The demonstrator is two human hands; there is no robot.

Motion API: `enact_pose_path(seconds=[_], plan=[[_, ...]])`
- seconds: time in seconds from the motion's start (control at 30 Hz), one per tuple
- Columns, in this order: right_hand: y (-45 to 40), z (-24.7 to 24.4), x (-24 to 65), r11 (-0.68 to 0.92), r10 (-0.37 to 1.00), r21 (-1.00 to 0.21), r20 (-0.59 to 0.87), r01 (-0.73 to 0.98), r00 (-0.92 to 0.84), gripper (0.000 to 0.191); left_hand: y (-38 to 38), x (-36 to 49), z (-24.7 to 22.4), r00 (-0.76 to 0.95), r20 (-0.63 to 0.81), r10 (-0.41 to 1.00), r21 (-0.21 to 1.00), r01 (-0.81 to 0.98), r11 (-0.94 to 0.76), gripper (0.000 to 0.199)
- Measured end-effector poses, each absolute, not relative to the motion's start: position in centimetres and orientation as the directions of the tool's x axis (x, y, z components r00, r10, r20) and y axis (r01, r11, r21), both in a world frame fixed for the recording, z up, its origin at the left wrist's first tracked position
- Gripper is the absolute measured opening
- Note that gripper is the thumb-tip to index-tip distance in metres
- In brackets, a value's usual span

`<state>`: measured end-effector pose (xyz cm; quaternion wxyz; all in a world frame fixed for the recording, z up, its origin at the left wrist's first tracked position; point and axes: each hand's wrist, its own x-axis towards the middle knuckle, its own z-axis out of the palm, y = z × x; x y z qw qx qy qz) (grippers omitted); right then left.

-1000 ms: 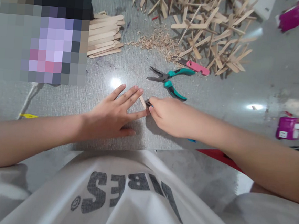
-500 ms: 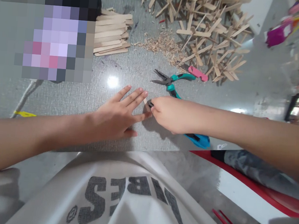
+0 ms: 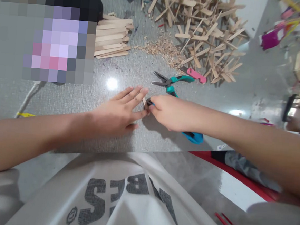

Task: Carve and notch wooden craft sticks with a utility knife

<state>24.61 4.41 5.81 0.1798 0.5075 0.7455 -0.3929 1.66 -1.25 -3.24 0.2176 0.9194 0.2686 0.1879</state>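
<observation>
I had the left hand (image 3: pixel 120 111) spread palm-down on the grey textured surface (image 3: pixel 89 97) and the right hand (image 3: pixel 165 110) closed around a blue-handled, dark-metal tool (image 3: pixel 196 138), its tip at the thin pale wooden stick (image 3: pixel 144 101) between both hands; teal-and-black-handled long-nosed pliers (image 3: pixel 166 82) lay open farther off

We look from one camera on the wearer's head, over a white, black-lettered cloth shirt (image 3: pixel 121 207), forward and steeply down at a textured grey counter (image 3: pixel 89 97). We are near enough that the bare left hand (image 3: pixel 121 108) and bare right hand (image 3: pixel 165 110) show clearly, on the near side of the open teal-and-black-handled metal pliers (image 3: pixel 167 82); beyond those pliers our wide view reaches a heap of crossed pale wooden sticks (image 3: pixel 199 37).
</observation>
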Motion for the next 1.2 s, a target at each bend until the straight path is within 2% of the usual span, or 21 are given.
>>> enact_pose_path(seconds=[0.1, 0.17, 0.23, 0.3, 0.33, 0.4, 0.53, 0.73, 0.93, 1.2], plan=[[4.1, 6.5, 23.9, 0.061, 0.653, -0.389, -0.681, 0.919, -0.332, 0.03, -0.9, 1.4, -2.9, 0.55, 0.482, 0.682, 0.594, 0.367, -0.716, 0.026], [3.4, 6.8, 23.7, -0.03, 0.693, -0.485, -0.64, 0.874, -0.332, 0.027, -0.7, 1.6, -2.6, 0.314, 0.521, 0.793, 0.725, 0.327, -0.606, 0.013], [2.5, 6.7, 23.6, -0.101, 0.72, -0.622, -0.585, 0.776, -0.375, 0.026, -0.5, 2.0, -2.5, 0.201, 0.364, 0.91, 0.882, 0.24, -0.406, 0.021], [1.4, 6.4, 23.6, -0.126, 0.752, -0.723, -0.516, 0.679, -0.41, 0.024, -0.4, 2.3, -2.5, 0.231, 0.155, 0.961, 0.974, 0.127, -0.188, 0.033], [0.9, 6.2, 23.5, -0.114, 0.773, -0.751, -0.478, 0.65, -0.417, 0.024, -0.4, 2.5, -2.4, 0.257, 0.095, 0.962, 0.989, 0.084, -0.12, 0.034], [0.2, 5.7, 23.3, -0.079, 0.802, -0.783, -0.417, 0.617, -0.428, 0.022, -0.4, 2.6, -2.2, 0.279, 0.043, 0.959, 0.996, 0.069, -0.065, 0.028], [-0.4, 4.3, 23.2, -0.071, 0.813, -0.833, -0.367, 0.549, -0.452, 0.017, -0.6, 2.6, -1.2, 0.261, 0.009, 0.965, 0.979, 0.193, -0.061, 0.02], [-0.3, 2.8, 23.9, -0.248, 0.763, -0.92, -0.378, 0.302, -0.525, 0.024, -0.4, 2.3, 0.0, 0.301, -0.053, 0.952, 0.961, 0.276, -0.034, 0.024], [-0.2, 4.1, 23.7, -0.407, 0.747, -0.881, -0.473, 0.242, -0.467, 0.024, 0.0, 2.0, 0.5, 0.355, -0.098, 0.93, 0.974, 0.226, 0.017, 0.028], [0.7, 5.6, 23.8, -0.628, 0.601, -0.754, -0.628, 0.194, -0.494, 0.025, 0.2, 2.0, 0.2, 0.371, -0.121, 0.921, 0.986, 0.155, 0.067, 0.035]])
